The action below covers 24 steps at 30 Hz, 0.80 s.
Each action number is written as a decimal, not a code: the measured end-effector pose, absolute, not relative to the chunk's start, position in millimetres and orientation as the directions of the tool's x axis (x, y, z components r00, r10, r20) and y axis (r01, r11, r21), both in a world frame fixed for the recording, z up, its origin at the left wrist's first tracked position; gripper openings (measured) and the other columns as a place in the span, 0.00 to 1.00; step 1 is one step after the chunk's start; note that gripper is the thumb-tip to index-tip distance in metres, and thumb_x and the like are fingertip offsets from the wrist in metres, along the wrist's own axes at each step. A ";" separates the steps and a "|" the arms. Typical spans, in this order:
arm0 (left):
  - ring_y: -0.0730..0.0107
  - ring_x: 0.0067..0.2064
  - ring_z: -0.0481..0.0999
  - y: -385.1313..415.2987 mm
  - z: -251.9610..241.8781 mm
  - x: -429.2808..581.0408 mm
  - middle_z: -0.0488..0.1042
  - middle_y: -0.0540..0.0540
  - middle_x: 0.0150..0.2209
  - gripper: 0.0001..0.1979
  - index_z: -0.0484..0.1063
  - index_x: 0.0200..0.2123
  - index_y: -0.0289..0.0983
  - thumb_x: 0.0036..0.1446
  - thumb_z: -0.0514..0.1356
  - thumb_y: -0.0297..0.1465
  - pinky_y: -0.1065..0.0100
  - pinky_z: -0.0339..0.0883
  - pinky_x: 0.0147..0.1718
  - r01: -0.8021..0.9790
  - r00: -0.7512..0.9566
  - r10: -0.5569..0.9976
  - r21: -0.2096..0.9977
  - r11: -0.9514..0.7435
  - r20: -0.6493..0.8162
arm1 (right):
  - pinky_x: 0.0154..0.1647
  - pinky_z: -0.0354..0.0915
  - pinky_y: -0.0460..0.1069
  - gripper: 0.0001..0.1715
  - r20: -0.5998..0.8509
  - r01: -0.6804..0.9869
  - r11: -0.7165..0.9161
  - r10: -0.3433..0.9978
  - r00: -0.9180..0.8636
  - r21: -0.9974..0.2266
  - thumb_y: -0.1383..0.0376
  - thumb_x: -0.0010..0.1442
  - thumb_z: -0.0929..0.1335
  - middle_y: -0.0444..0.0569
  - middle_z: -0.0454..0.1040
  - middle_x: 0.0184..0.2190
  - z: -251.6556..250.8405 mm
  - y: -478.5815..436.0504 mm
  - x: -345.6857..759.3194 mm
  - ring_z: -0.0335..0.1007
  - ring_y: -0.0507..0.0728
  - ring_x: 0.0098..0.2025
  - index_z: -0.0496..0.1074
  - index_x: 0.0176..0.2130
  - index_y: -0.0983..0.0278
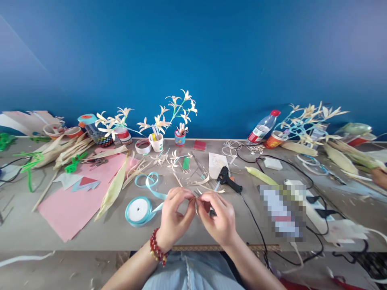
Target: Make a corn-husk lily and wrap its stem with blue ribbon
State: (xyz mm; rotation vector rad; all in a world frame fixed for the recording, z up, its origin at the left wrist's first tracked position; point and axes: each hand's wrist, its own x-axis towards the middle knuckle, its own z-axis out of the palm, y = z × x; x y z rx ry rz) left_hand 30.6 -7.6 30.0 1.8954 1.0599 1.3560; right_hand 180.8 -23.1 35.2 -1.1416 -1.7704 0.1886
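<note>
Near the table's front edge my left hand [177, 219], with a red bead bracelet on its wrist, and my right hand [218, 217] meet at the fingertips. Both pinch a thin, pale strip [196, 199] between thumb and fingers; its ends are too small to make out. Left of my left hand lies a spool of light blue ribbon [138, 211], its loose end curling up behind. A black glue gun [229, 180] rests beyond my right hand, by a white sheet [217, 164]. Dry husk scraps [208, 186] lie just past my fingertips.
Cups with husk flowers [156, 142] stand along the wall. Pink paper [75, 205] and husks [113, 185] cover the left side. At right are a bottle [262, 128], a power strip [314, 213], black cables and a blurred device [282, 213]. Another person's hand [379, 177] shows far right.
</note>
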 end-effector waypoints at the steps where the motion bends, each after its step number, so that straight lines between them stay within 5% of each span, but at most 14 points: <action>1: 0.62 0.38 0.76 -7.1 31.0 30.7 0.78 0.46 0.34 0.06 0.70 0.35 0.40 0.58 0.57 0.23 0.58 0.67 0.44 0.295 0.174 0.840 0.787 -0.542 0.513 | 0.27 0.65 0.46 0.08 0.655 0.613 0.555 0.751 -0.079 -0.562 0.73 0.61 0.65 0.44 0.72 0.25 35.7 -22.7 180.4 0.65 0.51 0.22 0.66 0.32 0.60; 8: 0.64 0.36 0.78 -3.9 24.5 29.0 0.80 0.49 0.33 0.09 0.70 0.34 0.43 0.55 0.58 0.22 0.52 0.63 0.54 0.460 0.174 0.772 0.643 -0.613 0.611 | 0.26 0.64 0.46 0.10 0.705 0.625 0.609 0.698 -0.128 -0.488 0.74 0.59 0.66 0.44 0.73 0.23 32.0 -22.8 182.4 0.66 0.51 0.21 0.66 0.31 0.60; 14: 0.60 0.39 0.78 0.8 14.7 7.1 0.79 0.48 0.34 0.08 0.71 0.33 0.42 0.55 0.57 0.22 0.51 0.63 0.55 0.565 0.060 0.801 0.641 -0.519 0.595 | 0.25 0.65 0.46 0.11 0.741 0.629 0.594 0.670 -0.042 -0.501 0.75 0.58 0.67 0.43 0.71 0.23 27.1 -23.4 191.9 0.64 0.50 0.20 0.65 0.33 0.60; 19: 0.58 0.47 0.77 -3.3 31.5 13.2 0.80 0.44 0.44 0.15 0.71 0.48 0.42 0.57 0.60 0.25 0.49 0.57 0.59 0.490 0.246 0.815 0.658 -0.572 0.526 | 0.27 0.65 0.46 0.11 0.721 0.637 0.586 0.689 -0.066 -0.501 0.75 0.58 0.68 0.43 0.72 0.24 29.5 -22.0 191.7 0.66 0.51 0.22 0.65 0.33 0.60; 24: 0.63 0.38 0.78 -2.6 42.3 29.4 0.80 0.49 0.33 0.07 0.71 0.36 0.42 0.58 0.58 0.24 0.50 0.56 0.59 0.432 0.260 0.828 0.707 -0.559 0.496 | 0.27 0.64 0.45 0.10 0.726 0.637 0.601 0.682 -0.093 -0.482 0.75 0.59 0.67 0.42 0.71 0.23 36.0 -23.2 186.5 0.65 0.50 0.21 0.65 0.32 0.60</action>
